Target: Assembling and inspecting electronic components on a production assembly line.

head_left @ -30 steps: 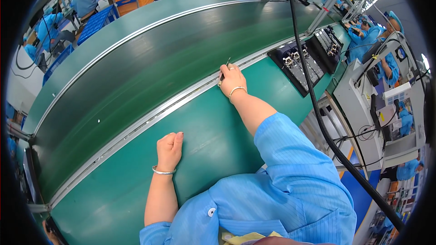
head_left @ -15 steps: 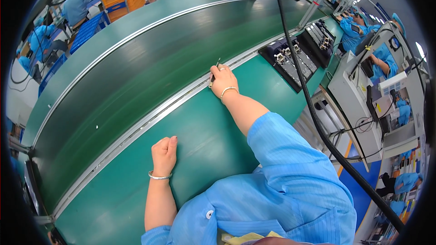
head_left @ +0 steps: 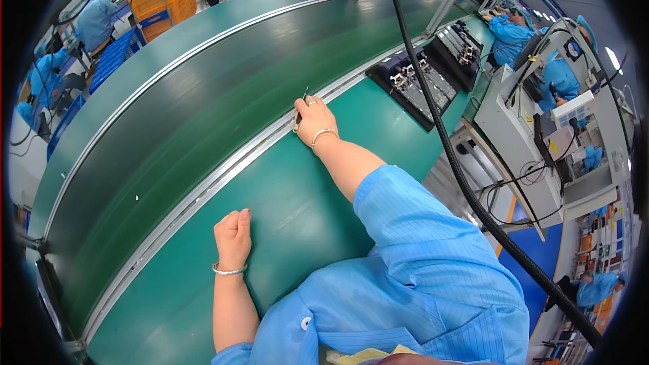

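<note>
My right hand is closed around a slim dark tool at the metal rail between the belt and the worktop. A thin metal tip sticks out past the fingers; most of the handle is hidden, so its exact kind is unclear. A bracelet circles this wrist. My left hand is a loose fist over the green worktop, thumb along the curled fingers. Nothing shows in it, and it is apart from the rail and the tool.
Beyond the rail runs a dark green conveyor belt with a small white scrap on it. Black fixture trays with metal parts lie at the right. A thick black cable hangs across the right side. Co-workers in blue sit further off.
The whole view has shifted slightly, so the surroundings and both hands appear a little further left. Both hands keep their poses, and the tool is still in my right hand.
</note>
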The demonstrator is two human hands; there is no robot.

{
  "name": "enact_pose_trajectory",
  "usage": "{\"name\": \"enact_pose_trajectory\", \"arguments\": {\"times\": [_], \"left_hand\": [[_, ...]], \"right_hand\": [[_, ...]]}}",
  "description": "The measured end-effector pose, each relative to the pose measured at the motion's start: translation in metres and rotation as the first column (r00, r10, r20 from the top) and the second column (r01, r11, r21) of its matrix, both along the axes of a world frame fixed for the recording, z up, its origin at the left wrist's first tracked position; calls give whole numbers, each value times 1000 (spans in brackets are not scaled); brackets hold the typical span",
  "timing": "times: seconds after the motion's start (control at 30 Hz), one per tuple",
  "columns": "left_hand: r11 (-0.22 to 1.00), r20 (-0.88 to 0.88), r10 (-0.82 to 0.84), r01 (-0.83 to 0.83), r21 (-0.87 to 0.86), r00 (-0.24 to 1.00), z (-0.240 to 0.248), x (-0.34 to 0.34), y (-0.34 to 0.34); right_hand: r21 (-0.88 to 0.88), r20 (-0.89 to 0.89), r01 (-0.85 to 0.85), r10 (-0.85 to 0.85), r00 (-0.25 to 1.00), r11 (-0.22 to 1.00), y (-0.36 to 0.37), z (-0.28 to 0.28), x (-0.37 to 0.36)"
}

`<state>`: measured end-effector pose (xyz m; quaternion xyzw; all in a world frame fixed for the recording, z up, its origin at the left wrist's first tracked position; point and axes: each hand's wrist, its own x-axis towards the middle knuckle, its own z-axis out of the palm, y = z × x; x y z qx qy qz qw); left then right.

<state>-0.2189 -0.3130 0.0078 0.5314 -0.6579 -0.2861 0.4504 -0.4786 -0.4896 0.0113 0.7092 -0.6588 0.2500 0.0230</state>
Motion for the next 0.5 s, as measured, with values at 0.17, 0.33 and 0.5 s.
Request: {"name": "enact_pose_trajectory", "arguments": {"times": [0.17, 0.33, 0.5], "left_hand": [[1000, -4, -5, 5, 7, 1000, -2, 1, 0], [1000, 2, -2, 2, 4, 1000, -4, 2, -1], [1000, 0, -6, 6, 1, 1000, -2, 1, -1]], "right_hand": [[-5, -11, -1, 0, 1000, 1000, 0, 1, 0], [8, -22, 2, -2, 1000, 1000, -1, 0, 0], [19, -21, -1, 2, 1000, 1000, 0, 1, 0]]}}
